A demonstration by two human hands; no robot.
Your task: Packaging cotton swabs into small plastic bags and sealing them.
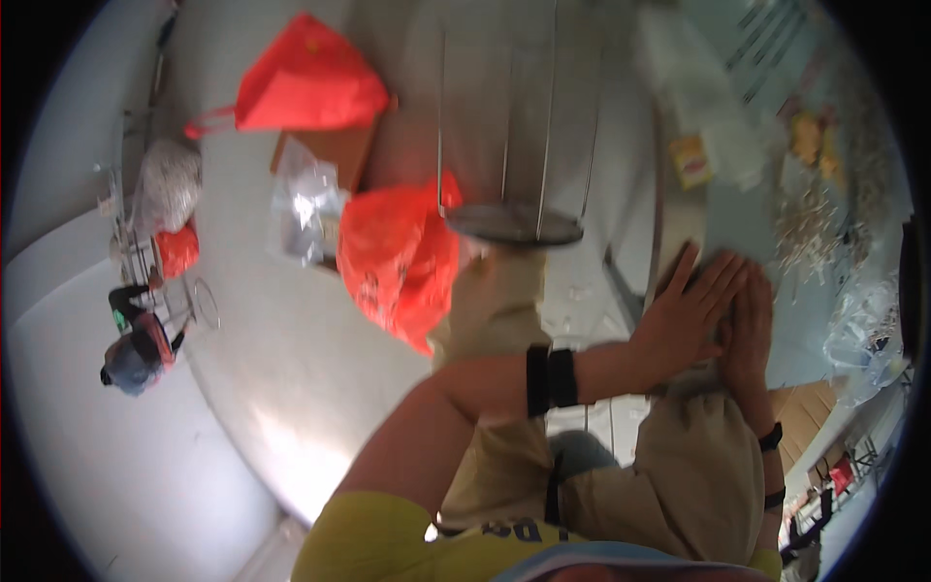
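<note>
My left hand (687,308) lies at the near edge of the pale tabletop (732,218), its fingers stretched out and the thumb side apart. Beside it is my right hand (747,325), fingers extended and close together, touching or partly overlapping the left one. I see nothing held in either hand. Further up the table, near the left fingertips, sits a small yellow packet (690,160). A loose pile of thin pale sticks (807,233) is to the right of both hands.
Clear plastic bags (863,335) lie at the table's right. White sheeting (703,97) covers its far part. On the left are a metal-legged stool (514,223), red plastic bags (398,252) and a clear bag (310,204). Another person (141,344) is at far left.
</note>
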